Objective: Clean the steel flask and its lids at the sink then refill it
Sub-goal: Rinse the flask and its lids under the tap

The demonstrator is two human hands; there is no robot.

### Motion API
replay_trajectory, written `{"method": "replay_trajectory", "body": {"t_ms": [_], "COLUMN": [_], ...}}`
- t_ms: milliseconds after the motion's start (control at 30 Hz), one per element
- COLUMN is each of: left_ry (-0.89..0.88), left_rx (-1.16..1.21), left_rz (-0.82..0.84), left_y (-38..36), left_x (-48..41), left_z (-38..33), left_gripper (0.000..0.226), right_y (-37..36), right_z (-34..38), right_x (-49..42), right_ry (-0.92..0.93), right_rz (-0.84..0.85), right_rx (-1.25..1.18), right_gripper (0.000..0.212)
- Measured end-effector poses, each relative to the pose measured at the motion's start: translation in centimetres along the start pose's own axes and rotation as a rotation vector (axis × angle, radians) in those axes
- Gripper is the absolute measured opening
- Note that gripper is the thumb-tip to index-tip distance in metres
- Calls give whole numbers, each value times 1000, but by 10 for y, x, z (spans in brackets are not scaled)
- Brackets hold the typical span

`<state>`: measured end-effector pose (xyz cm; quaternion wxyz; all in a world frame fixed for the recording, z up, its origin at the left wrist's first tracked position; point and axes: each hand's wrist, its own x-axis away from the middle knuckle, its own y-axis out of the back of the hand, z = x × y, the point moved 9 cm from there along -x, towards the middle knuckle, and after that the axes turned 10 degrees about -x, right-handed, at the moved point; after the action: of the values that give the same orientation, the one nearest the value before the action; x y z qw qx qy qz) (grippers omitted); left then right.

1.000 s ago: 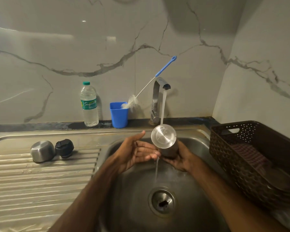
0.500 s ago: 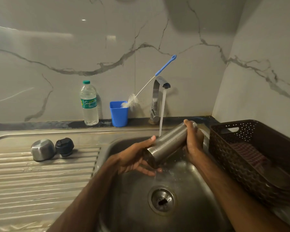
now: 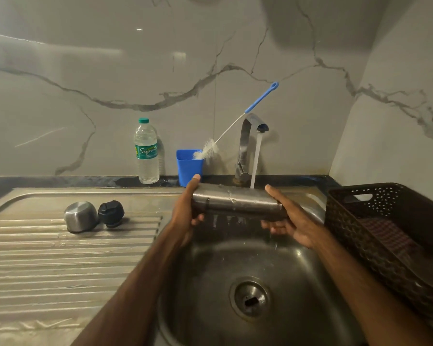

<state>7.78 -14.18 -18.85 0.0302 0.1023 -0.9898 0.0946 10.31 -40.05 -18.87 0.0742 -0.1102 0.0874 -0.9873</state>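
The steel flask (image 3: pixel 238 201) lies level over the sink (image 3: pixel 235 258), under the tap's (image 3: pixel 250 136) stream. The left hand (image 3: pixel 185 211) wraps one end and the right hand (image 3: pixel 289 218) the other, fingers curled round the body. Wet and rigid, it will likely be slick, so a grip at both ends suits. Steel lid (image 3: pixel 80 216) and black lid (image 3: pixel 111 213) wait on the drainboard's (image 3: pixel 60 258) far edge.

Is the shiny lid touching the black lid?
Touching: in the head view, the steel lid and black lid sit side by side with no gap visible.
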Motion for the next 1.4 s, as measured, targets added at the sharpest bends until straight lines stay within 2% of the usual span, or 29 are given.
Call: {"method": "replay_trajectory", "body": {"t_ms": [67, 200, 333, 500, 633, 700, 833, 933, 1033, 1100, 1267, 1333, 1400], "left_ry": [-23, -43, -49, -57, -45, -32, 45, 49, 74, 91, 89, 81, 52], "left_rx": [37, 6, -92, -348, -445, -425, -275, -306, -169, -62, -44, -26, -6], "left_rz": [-15, -43, -84, -41, 122, 207, 305, 298, 258, 227, 193, 193, 173], "left_y": [6, 8, 3, -16, -33, -48, -76, -95, -109, -113, -111, -108, -102], "left_x": [2, -1, -4, 0, 0, 4, 15, 17, 21, 19, 8, 7, 3], "left_z": [-6, -7, -4, 4, 17, 24, 38, 41, 47, 56, 68, 68, 66], "left_gripper": [57, 54, 48, 56, 51, 50, 43, 47, 55, 57, 41, 40, 46], "right_y": [-9, -36, -63, -73, -62, -58, -43, -38, -34, -32, -34, -46, -64], "right_z": [-7, -28, -46, -52, -52, -49, -55, -61, -60, -49, -18, -17, -17], "right_x": [5, 21, 23, 12, 11, 12, 5, 1, -1, -5, 1, 0, 0], "right_ry": [-90, -297, -326, -199, -262, -261, -256, -277, -252, -130, 204, 322, 451], "right_rz": [117, 455, 586, 451, 349, 350, 321, 247, 81, -20, -310, -312, -216], "right_rx": [59, 71, 85, 177, 44, -23, 55, 63, 59, 124, 642, 726, 706], "right_gripper": [61, 59, 70, 78, 76, 79, 90, 98, 101, 90, 66, 60, 62]}}
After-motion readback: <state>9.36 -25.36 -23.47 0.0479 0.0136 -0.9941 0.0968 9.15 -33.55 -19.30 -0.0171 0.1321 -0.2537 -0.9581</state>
